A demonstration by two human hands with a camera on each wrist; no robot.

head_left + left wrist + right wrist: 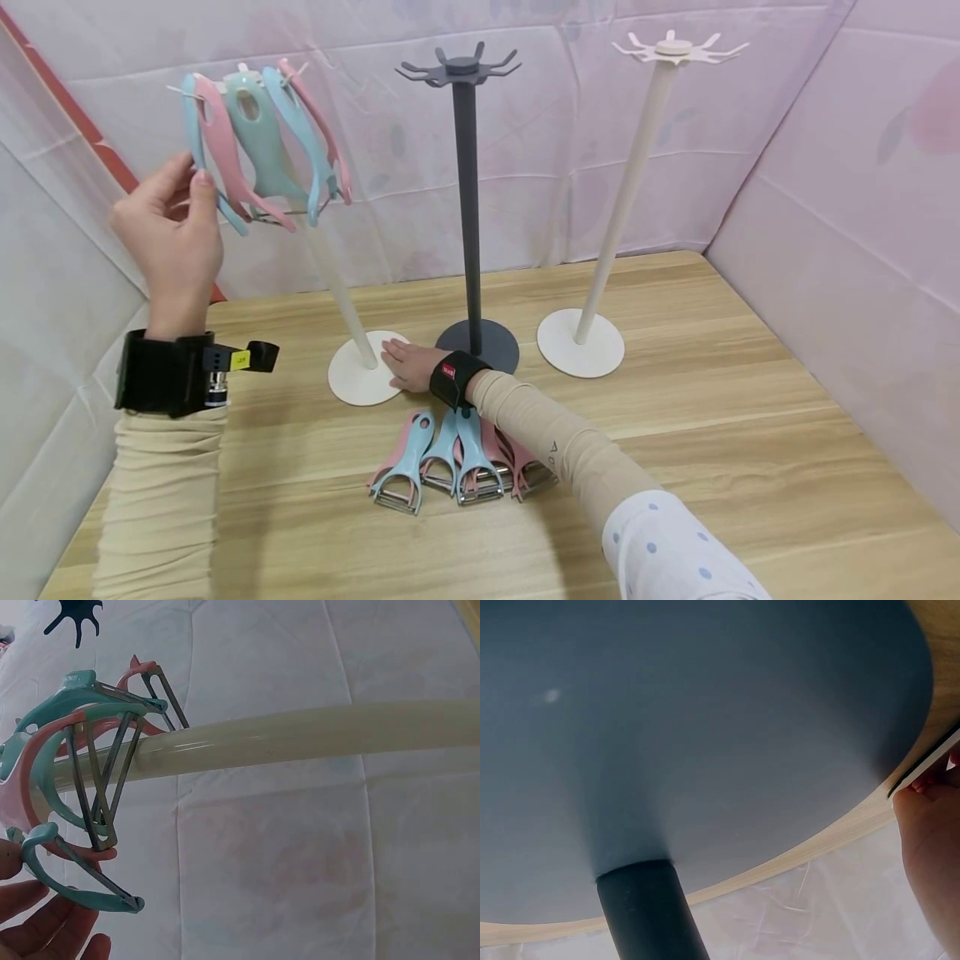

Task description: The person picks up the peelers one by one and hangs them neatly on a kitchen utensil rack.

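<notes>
A tilted white stand (pixel 337 283) carries several pink and blue peelers (pixel 262 142) on its top hooks. My left hand (pixel 189 177) is raised beside them and pinches the outermost blue peeler (pixel 197 137) between thumb and fingers. In the left wrist view that teal peeler (pixel 75 877) lies against my fingertips (pixel 37 915), with the stand's pole (pixel 300 739) running across. My right hand (pixel 397 357) rests flat on the stand's round white base (pixel 356 383). The right wrist view has my fingers (pixel 930 847) on the white base edge (pixel 922 769).
Several more pink and blue peelers (pixel 457 462) lie on the wooden table (pixel 712 433) just behind my right wrist. A dark grey stand (pixel 467 208) and a second white stand (pixel 630 183), both bare, stand further back. Fabric walls enclose the table.
</notes>
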